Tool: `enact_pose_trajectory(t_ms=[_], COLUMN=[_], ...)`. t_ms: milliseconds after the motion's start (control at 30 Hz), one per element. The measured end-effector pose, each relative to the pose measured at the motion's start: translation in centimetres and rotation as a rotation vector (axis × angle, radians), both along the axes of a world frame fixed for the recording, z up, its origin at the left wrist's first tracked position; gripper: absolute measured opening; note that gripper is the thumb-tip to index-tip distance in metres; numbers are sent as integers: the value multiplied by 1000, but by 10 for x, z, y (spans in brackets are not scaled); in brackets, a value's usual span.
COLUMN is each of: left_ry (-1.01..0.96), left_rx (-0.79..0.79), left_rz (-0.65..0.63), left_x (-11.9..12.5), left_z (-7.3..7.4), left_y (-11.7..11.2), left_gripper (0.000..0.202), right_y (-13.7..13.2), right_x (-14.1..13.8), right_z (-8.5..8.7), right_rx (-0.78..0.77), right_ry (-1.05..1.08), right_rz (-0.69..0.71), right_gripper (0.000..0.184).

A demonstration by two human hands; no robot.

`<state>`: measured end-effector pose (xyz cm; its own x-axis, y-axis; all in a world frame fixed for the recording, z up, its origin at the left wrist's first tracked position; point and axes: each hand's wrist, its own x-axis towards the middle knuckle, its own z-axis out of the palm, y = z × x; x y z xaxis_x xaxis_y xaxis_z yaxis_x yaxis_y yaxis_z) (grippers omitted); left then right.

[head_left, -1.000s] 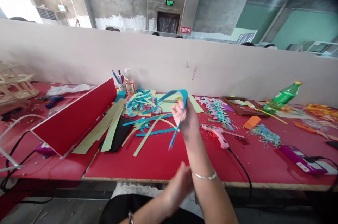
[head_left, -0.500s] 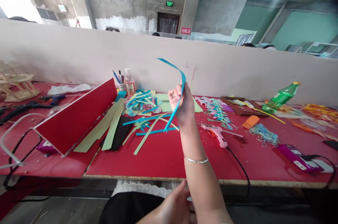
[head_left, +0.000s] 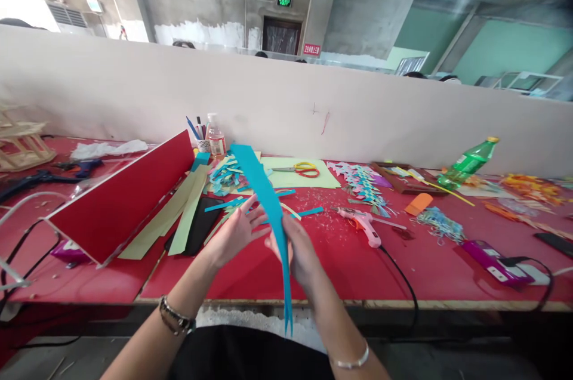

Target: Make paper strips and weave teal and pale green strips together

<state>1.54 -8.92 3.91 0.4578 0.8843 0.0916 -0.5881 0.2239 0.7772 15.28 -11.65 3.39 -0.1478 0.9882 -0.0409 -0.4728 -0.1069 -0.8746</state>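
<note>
A long blue paper strip (head_left: 264, 189) slants upright in front of me, its lower end split into narrow points. My right hand (head_left: 298, 249) is closed around it near its middle. Beside the strip, my left hand (head_left: 242, 228) has its fingers apart; whether its fingertips touch the paper I cannot tell. Behind the strip lie more blue and pale green strips (head_left: 312, 211) on the red table (head_left: 250, 275). Scissors (head_left: 307, 169) with yellow and red handles rest on a pale green sheet (head_left: 329, 174).
To the right lie a pink glue gun (head_left: 364, 226), a woven paper piece (head_left: 362, 183), a tilted green bottle (head_left: 468, 163) and a purple power strip (head_left: 496, 263). A red board (head_left: 129, 198) stands at the left, by green paper bands (head_left: 190, 210). A pale partition (head_left: 380, 117) runs behind.
My right hand has come down and toward me with the blue strip, its broad side now showing. My left hand has risen from the lap area to beside it. The scissors have come into view.
</note>
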Motion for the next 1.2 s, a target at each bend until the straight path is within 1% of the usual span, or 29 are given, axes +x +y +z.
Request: enact_pose_trajectory(t_ms=[33, 100, 167, 233, 333, 467, 533, 567, 633, 667, 700, 733, 767, 800, 867, 933, 967, 1033, 1100, 1200], left_ry=[2, 14, 41, 64, 61, 92, 138, 169, 242, 289, 343, 393, 437, 472, 502, 505, 513, 534, 537, 477], left_rx=[0, -3, -10, -34, -77, -29, -7, 1, 3, 0, 1, 11, 30, 62, 145, 193, 200, 195, 172, 102], left_rz=[53, 179, 256, 284, 276, 266, 268, 265, 271, 277, 279, 275, 261, 234, 165, 118, 112, 132, 155, 144], left_x=[3, 9, 14, 18, 22, 24, 24, 25, 28, 31, 34, 38, 42, 46, 55, 60, 62, 63, 62, 62], left_z=[1, 1, 2, 2, 3, 8, 8, 8, 5, 3, 1, -1, -3, -6, -10, -15, -17, -21, -23, -28], left_y=[4, 9, 12, 13, 14, 15, 19, 22, 27, 29, 31, 32, 33, 33, 35, 39, 42, 48, 54, 63], left_gripper=[53, 44, 39, 40, 39, 36, 32, 31, 34, 34, 33, 31, 30, 32, 49, 64, 67, 68, 64, 56], right_y=[-9, -21, -28, -29, -26, -21, -17, -13, -1, 7, 17, 27, 38, 49, 70, 87, 93, 104, 111, 117], right_x=[-4, -7, -5, -1, 6, 8, 10, 12, 19, 23, 27, 31, 34, 36, 38, 38, 38, 39, 41, 43], right_z=[-12, -32, -42, -43, -39, -43, -45, -44, -37, -31, -23, -16, -8, -2, 6, 8, 7, 3, -2, -8], right_rx=[-54, -144, -185, -202, -196, -190, -160, -121, 11, 100, 197, 267, 303, 320, 355, 369, 373, 384, 383, 296], right_ry=[61, 116, 133, 112, 66, 24, -49, -113, -266, -341, -390, -418, -434, -456, -519, -581, -609, -651, -646, -517], right_rz=[49, 93, 104, 113, 137, 139, 169, 173, 89, -24, -168, -243, -257, -219, -115, -62, -53, -61, -62, -27], right_gripper=[23, 20, 20, 20, 21, 23, 26, 27, 26, 22, 20, 19, 19, 19, 19, 20, 20, 21, 25, 22])
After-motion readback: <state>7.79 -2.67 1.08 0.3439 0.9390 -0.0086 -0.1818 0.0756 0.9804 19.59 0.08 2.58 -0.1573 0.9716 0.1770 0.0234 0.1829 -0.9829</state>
